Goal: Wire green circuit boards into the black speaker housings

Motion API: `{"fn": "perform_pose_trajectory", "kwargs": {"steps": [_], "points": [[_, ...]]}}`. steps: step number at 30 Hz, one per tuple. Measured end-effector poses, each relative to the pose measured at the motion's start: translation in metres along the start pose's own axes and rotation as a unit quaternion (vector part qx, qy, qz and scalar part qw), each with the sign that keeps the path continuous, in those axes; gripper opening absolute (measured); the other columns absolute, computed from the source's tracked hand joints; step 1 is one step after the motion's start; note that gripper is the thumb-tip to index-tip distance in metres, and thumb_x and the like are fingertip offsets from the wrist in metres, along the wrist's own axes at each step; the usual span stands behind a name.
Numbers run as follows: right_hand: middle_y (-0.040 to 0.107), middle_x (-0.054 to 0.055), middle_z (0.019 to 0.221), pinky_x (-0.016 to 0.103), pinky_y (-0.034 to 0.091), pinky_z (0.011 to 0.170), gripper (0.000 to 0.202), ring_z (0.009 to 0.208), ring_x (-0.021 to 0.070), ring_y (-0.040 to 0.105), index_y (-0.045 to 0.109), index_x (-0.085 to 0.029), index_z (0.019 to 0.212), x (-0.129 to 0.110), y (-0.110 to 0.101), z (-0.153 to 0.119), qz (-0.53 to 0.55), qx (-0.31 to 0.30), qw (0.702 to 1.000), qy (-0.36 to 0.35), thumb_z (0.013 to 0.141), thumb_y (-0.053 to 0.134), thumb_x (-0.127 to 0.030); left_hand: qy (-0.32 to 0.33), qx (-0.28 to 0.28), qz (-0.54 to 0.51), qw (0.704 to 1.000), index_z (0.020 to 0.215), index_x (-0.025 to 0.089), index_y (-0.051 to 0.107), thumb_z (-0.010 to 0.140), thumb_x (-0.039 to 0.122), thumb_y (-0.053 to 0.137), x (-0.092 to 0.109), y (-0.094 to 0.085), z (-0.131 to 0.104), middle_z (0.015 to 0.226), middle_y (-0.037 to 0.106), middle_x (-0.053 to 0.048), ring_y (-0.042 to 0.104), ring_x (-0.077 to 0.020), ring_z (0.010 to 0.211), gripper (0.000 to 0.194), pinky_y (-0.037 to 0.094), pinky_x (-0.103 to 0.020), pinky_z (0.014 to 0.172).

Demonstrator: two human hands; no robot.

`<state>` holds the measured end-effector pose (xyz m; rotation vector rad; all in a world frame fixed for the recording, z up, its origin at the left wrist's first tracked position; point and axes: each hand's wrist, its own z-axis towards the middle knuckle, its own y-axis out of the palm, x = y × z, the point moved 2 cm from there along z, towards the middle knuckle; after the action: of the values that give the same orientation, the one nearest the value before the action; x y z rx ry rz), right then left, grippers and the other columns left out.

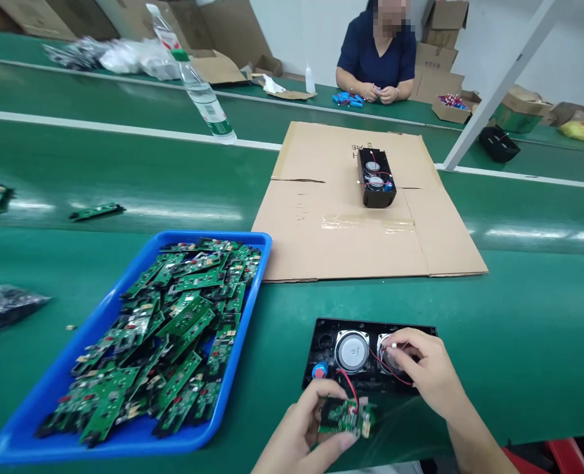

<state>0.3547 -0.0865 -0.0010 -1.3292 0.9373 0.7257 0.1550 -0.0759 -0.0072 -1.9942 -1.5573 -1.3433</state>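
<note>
A black speaker housing (321, 342) with two round silver drivers lies open on the green table near me. My left hand (304, 431) holds a small green circuit board (344, 418) at the housing's near edge, with red wires running from it into the housing. My right hand (427, 372) rests over the right driver and pinches a small white connector on a red wire. A blue tray (49, 388) heaped with several green circuit boards sits to the left.
A flat cardboard sheet (321, 224) lies beyond, carrying a second black speaker housing (375, 178). A plastic water bottle (203, 92) stands at the back left. Loose boards (97, 211) lie at left. A person in dark blue (378, 56) works across the far table among cartons.
</note>
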Motion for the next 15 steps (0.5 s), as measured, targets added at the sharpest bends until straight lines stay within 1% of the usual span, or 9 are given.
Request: {"fn": "perform_pose_trajectory", "kwargs": {"steps": [2, 3, 5, 7, 9, 10, 12, 13, 15], "points": [[0.063, 0.002, 0.081, 0.017, 0.048, 0.055, 0.012, 0.066, 0.0115, 0.060, 0.065, -0.017, 0.082, 0.005, -0.005, -0.007, 0.044, 0.008, 0.999, 0.025, 0.085, 0.054, -0.022, 0.023, 0.062, 0.050, 0.997, 0.086, 0.022, 0.054, 0.063, 0.043, 0.073, 0.000, 0.007, 0.006, 0.080, 0.067, -0.004, 0.065, -0.0203, 0.072, 0.037, 0.055, -0.028, 0.063], [0.064, 0.001, 0.080, 0.017, 0.048, 0.054, 0.012, 0.064, 0.0109, 0.060, 0.065, -0.017, 0.082, 0.006, -0.006, -0.010, 0.039, 0.026, 0.999, 0.014, 0.085, 0.055, -0.021, 0.035, 0.084, 0.070, 0.993, 0.088, 0.022, 0.053, 0.065, 0.043, 0.070, 0.001, 0.011, 0.009, 0.080, 0.066, -0.004, 0.065, -0.0201, 0.070, 0.035, 0.056, -0.029, 0.062], [0.064, 0.001, 0.078, 0.018, 0.047, 0.054, 0.013, 0.062, 0.0106, 0.059, 0.064, -0.017, 0.082, 0.007, -0.005, -0.014, -0.023, 0.078, 0.996, -0.044, 0.086, 0.052, -0.019, 0.066, 0.115, 0.102, 0.986, 0.091, 0.022, 0.052, 0.069, 0.041, 0.065, 0.002, 0.017, 0.014, 0.081, 0.066, -0.004, 0.065, -0.0206, 0.072, 0.032, 0.057, -0.028, 0.063], [0.064, 0.002, 0.078, 0.021, 0.047, 0.057, 0.016, 0.064, 0.0115, 0.058, 0.063, -0.015, 0.083, 0.005, -0.002, -0.016, -0.100, 0.118, 0.982, -0.108, 0.089, 0.048, -0.016, 0.094, 0.142, 0.147, 0.974, 0.093, 0.022, 0.052, 0.072, 0.039, 0.062, 0.004, 0.021, 0.017, 0.081, 0.067, -0.004, 0.066, -0.0197, 0.072, 0.029, 0.055, -0.025, 0.061], [0.063, 0.002, 0.077, 0.024, 0.047, 0.059, 0.020, 0.066, 0.0125, 0.057, 0.061, -0.014, 0.086, 0.002, 0.002, -0.015, -0.145, 0.124, 0.971, -0.143, 0.091, 0.042, -0.014, 0.106, 0.166, 0.200, 0.960, 0.095, 0.023, 0.053, 0.074, 0.037, 0.060, 0.006, 0.023, 0.018, 0.080, 0.069, -0.004, 0.066, -0.0179, 0.066, 0.027, 0.050, -0.021, 0.052], [0.063, 0.003, 0.078, 0.025, 0.047, 0.060, 0.021, 0.068, 0.0130, 0.057, 0.061, -0.014, 0.088, 0.001, 0.004, -0.014, -0.147, 0.117, 0.971, -0.150, 0.092, 0.041, -0.014, 0.112, 0.177, 0.224, 0.952, 0.096, 0.023, 0.053, 0.074, 0.036, 0.060, 0.007, 0.024, 0.019, 0.080, 0.069, -0.004, 0.066, -0.0172, 0.063, 0.027, 0.047, -0.020, 0.047], [0.064, 0.003, 0.081, 0.025, 0.049, 0.065, 0.019, 0.071, 0.0133, 0.059, 0.061, -0.014, 0.096, -0.001, 0.005, -0.013, -0.100, 0.090, 0.982, -0.135, 0.092, 0.043, -0.016, 0.130, 0.199, 0.254, 0.937, 0.095, 0.023, 0.053, 0.074, 0.036, 0.061, 0.008, 0.025, 0.018, 0.081, 0.069, -0.005, 0.066, -0.0169, 0.061, 0.025, 0.043, -0.020, 0.042], [0.065, 0.002, 0.082, 0.024, 0.050, 0.066, 0.018, 0.072, 0.0131, 0.061, 0.061, -0.014, 0.099, -0.001, 0.005, -0.012, -0.056, 0.074, 0.990, -0.111, 0.092, 0.045, -0.017, 0.138, 0.206, 0.263, 0.932, 0.094, 0.024, 0.053, 0.074, 0.036, 0.061, 0.009, 0.025, 0.018, 0.082, 0.069, -0.005, 0.066, -0.0172, 0.062, 0.024, 0.042, -0.020, 0.042], [0.066, 0.002, 0.080, 0.019, 0.051, 0.062, 0.016, 0.069, 0.0118, 0.063, 0.063, -0.015, 0.096, 0.001, 0.005, -0.012, 0.049, 0.045, 0.997, -0.039, 0.088, 0.050, -0.020, 0.135, 0.210, 0.270, 0.930, 0.094, 0.024, 0.052, 0.075, 0.036, 0.060, 0.009, 0.025, 0.018, 0.080, 0.069, -0.005, 0.067, -0.0177, 0.063, 0.024, 0.042, -0.020, 0.042]]}}
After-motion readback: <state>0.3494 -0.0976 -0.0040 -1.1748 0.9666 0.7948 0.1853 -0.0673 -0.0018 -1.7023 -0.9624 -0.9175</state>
